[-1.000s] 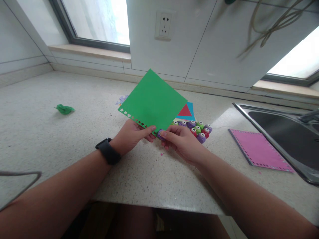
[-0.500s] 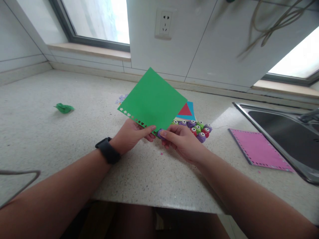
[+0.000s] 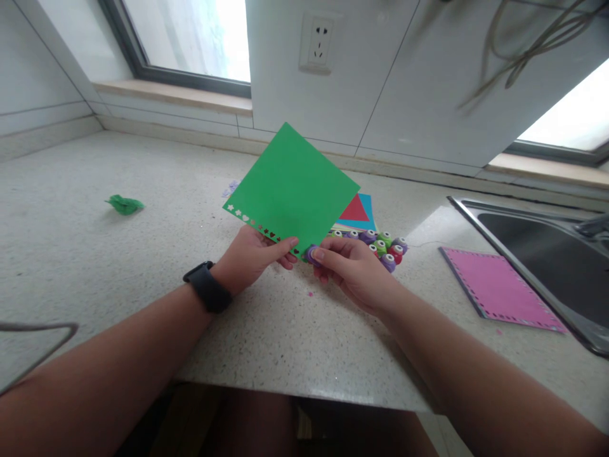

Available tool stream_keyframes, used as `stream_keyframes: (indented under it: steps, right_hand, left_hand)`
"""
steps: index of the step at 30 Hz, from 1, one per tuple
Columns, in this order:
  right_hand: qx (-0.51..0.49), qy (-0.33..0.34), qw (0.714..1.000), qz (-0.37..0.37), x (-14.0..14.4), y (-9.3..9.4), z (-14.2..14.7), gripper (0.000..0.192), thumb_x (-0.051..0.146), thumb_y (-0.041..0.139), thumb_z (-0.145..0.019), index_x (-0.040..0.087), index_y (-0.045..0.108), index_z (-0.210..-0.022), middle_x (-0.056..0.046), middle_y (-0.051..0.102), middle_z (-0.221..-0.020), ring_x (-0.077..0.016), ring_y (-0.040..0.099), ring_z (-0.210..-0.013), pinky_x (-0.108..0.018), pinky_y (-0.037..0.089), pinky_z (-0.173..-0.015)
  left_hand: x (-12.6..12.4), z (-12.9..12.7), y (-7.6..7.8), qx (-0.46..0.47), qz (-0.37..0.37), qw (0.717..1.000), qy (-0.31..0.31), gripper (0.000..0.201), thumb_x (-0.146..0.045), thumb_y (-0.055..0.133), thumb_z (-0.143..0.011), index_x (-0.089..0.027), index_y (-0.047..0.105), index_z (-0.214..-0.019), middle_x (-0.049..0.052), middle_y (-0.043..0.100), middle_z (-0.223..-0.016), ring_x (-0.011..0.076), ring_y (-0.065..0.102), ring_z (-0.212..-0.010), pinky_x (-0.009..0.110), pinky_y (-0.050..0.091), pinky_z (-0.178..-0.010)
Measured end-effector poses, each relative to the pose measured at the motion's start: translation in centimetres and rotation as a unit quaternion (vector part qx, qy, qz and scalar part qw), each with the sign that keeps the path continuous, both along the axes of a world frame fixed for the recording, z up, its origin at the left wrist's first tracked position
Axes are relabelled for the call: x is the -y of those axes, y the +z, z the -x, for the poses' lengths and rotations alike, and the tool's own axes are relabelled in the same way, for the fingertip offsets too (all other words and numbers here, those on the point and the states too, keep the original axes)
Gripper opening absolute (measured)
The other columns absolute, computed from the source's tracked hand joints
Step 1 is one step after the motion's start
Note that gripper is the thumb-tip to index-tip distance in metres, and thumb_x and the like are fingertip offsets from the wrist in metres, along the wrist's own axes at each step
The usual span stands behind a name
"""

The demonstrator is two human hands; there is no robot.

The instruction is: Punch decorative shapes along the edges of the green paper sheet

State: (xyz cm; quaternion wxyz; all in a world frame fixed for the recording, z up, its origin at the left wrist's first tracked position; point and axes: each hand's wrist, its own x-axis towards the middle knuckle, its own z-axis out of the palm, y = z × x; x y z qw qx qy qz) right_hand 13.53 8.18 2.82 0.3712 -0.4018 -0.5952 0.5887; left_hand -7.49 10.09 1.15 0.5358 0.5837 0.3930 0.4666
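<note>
A square green sheet of paper [image 3: 292, 187] is held up, tilted like a diamond, above the counter. Small cut-out shapes, among them stars and hearts, run along its lower left edge. My left hand [image 3: 261, 251] pinches that edge, thumb on top and fingers beneath. Between the thumb and fingers of my right hand [image 3: 349, 266] is a purple craft punch [image 3: 311, 254], at the sheet's bottom corner. Behind my right hand stand several more craft punches [image 3: 383, 246] in purple, green and red, partly hidden by it.
Blue and red paper [image 3: 366, 212] lies behind the green sheet. A pink sheet with a punched border [image 3: 499, 285] rests beside the steel sink [image 3: 537, 254] on the right. Crumpled green material [image 3: 124, 204] sits on the left of the counter [image 3: 166, 165]. Purple scraps [image 3: 230, 188] show behind the sheet.
The purple punch in my right hand has shifted slightly right along the sheet's bottom corner, uncovering a heart-shaped hole. My left hand keeps its grip on the paper. The view has moved a little.
</note>
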Motion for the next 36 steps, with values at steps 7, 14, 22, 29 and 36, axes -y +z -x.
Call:
stream_keyframes:
  steps: [7, 14, 22, 29, 36]
  right_hand:
    - [-0.004, 0.01, 1.0, 0.004, 0.05, 0.22, -0.22, 0.031, 0.045, 0.075, -0.088, 0.017, 0.068, -0.077, -0.002, 0.062, -0.072, -0.0133, 0.053, -0.067, -0.03, 0.038, -0.063]
    - [-0.003, 0.01, 1.0, 0.004, 0.09, 0.27, -0.21, 0.031, 0.044, 0.075, -0.089, 0.017, 0.068, -0.076, -0.002, 0.063, -0.072, -0.0128, 0.053, -0.066, -0.029, 0.037, -0.063]
    - [0.009, 0.006, 1.0, 0.003, 0.15, 0.41, -0.16, 0.034, 0.047, 0.075, -0.088, 0.017, 0.067, -0.074, -0.002, 0.063, -0.071, -0.0139, 0.053, -0.065, -0.03, 0.038, -0.062]
    - [0.005, 0.007, 1.0, 0.01, 0.02, 0.27, -0.12, 0.034, 0.047, 0.074, -0.089, 0.017, 0.067, -0.074, -0.002, 0.063, -0.071, -0.0135, 0.053, -0.065, -0.03, 0.04, -0.063]
    - [-0.001, 0.006, 1.0, 0.006, 0.13, 0.32, -0.08, 0.033, 0.046, 0.075, -0.088, 0.017, 0.067, -0.074, -0.002, 0.063, -0.071, -0.0139, 0.053, -0.066, -0.03, 0.04, -0.063]
  left_hand:
    - [0.2, -0.18, 0.25, 0.006, -0.002, 1.0, 0.012, 0.022, -0.032, 0.077, -0.083, -0.012, 0.07, -0.085, 0.005, 0.074, -0.066, 0.015, 0.069, -0.054, 0.023, 0.058, -0.051]
    - [0.21, -0.17, 0.42, -0.001, -0.008, 1.0, 0.007, 0.023, -0.033, 0.077, -0.081, -0.012, 0.069, -0.084, 0.005, 0.073, -0.064, 0.0158, 0.069, -0.054, 0.024, 0.058, -0.05]
    - [0.27, -0.18, 0.48, -0.008, -0.005, 1.0, 0.01, 0.024, -0.034, 0.077, -0.08, -0.012, 0.068, -0.087, 0.005, 0.073, -0.067, 0.0166, 0.069, -0.056, 0.026, 0.058, -0.051]
    - [0.24, -0.12, 0.59, -0.01, -0.009, 1.0, 0.004, 0.024, -0.033, 0.077, -0.081, -0.013, 0.067, -0.088, 0.004, 0.073, -0.067, 0.0154, 0.068, -0.054, 0.026, 0.059, -0.052]
    - [0.29, -0.18, 0.65, -0.004, -0.01, 1.0, 0.004, 0.023, -0.032, 0.077, -0.081, -0.012, 0.068, -0.087, 0.004, 0.073, -0.068, 0.0151, 0.068, -0.054, 0.025, 0.058, -0.051]
